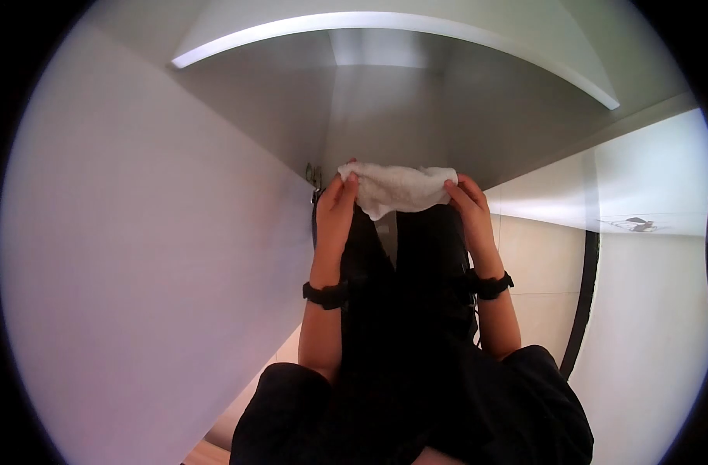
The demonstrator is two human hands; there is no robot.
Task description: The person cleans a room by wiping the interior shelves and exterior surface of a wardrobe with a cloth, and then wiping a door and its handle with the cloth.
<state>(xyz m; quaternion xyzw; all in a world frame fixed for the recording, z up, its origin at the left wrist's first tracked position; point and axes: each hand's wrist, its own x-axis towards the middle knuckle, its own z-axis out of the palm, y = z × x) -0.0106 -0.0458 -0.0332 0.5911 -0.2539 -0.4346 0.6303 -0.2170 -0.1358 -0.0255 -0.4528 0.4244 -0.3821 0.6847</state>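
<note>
A white cloth (400, 188) is stretched loosely between my two hands, above my dark trousers. Its left end is pinched in my left hand (340, 203), between thumb and fingers. At the right end my right hand (470, 203) grips the other corner, its fingers curled behind the cloth. The middle of the cloth sags, with a fold hanging down near the left side. Both hands are in front of the opening of a grey cabinet (385, 116), and neither touches its walls.
A pale cabinet door (160, 217) stands open on the left, with a metal hinge (314, 175) near my left hand. A white edge (385, 21) curves across the cabinet top. Floor tiles (540, 256) and a dark strip (586, 302) lie to the right.
</note>
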